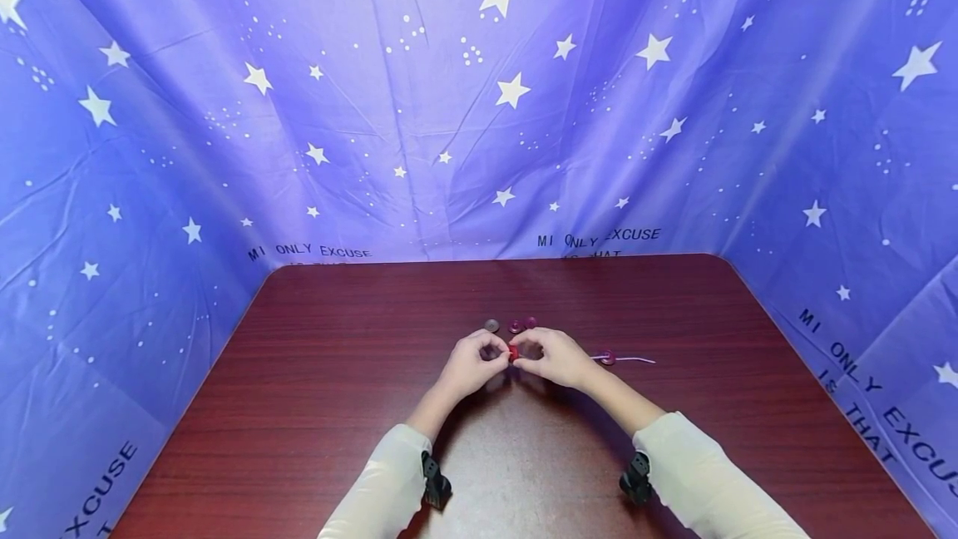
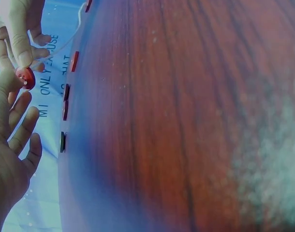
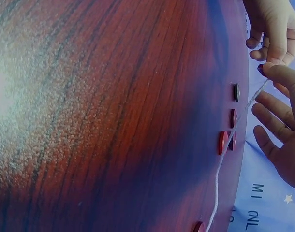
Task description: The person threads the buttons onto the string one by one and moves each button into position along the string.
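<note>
Over the middle of the dark wooden table (image 1: 337, 406) my two hands meet around a small red button (image 1: 513, 353). My left hand (image 1: 500, 353) pinches the button (image 2: 25, 77) between thumb and forefinger, with its other fingers (image 2: 27, 118) spread. Against the button's other side, my right hand (image 1: 526, 353) pinches the end of a thin white string (image 3: 224, 150). The string trails right along the table to another dark red button (image 1: 608, 358) threaded on it. In the right wrist view my right hand (image 3: 275, 75) holds the string's tip, its remaining fingers (image 3: 268, 104) straight.
Three loose buttons lie just beyond my hands: a grey one (image 1: 491, 325) and two dark red ones (image 1: 516, 327) (image 1: 530, 322). A blue star-printed cloth (image 1: 479, 106) walls in the table on three sides.
</note>
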`<state>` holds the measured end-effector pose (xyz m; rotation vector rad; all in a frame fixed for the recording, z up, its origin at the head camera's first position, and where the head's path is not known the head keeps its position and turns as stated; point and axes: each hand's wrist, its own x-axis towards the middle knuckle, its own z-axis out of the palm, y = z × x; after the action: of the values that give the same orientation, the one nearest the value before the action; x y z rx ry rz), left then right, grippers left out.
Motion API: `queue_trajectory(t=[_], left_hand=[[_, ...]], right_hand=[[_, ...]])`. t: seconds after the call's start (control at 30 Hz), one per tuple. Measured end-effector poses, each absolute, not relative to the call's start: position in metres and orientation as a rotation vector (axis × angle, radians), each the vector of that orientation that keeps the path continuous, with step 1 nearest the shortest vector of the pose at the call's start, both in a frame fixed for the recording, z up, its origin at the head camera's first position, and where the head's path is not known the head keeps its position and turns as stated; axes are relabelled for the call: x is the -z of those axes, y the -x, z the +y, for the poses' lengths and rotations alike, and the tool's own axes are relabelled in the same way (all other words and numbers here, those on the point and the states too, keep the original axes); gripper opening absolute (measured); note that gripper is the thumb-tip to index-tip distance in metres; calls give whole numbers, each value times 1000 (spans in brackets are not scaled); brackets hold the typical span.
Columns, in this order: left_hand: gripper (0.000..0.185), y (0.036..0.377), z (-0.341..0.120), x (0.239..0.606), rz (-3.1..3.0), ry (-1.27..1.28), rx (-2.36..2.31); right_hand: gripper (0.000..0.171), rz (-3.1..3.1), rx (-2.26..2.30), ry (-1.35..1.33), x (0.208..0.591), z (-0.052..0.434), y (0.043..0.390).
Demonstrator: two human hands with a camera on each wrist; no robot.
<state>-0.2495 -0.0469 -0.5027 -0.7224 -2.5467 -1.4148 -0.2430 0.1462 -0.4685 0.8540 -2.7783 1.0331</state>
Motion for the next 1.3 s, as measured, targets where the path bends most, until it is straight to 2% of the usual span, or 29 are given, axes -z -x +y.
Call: queue_trajectory(t=[1.3], left_hand=[[6, 248, -51, 500, -2583, 709, 1423]], right_hand=[[23, -2834, -1000, -825, 472, 161, 243]])
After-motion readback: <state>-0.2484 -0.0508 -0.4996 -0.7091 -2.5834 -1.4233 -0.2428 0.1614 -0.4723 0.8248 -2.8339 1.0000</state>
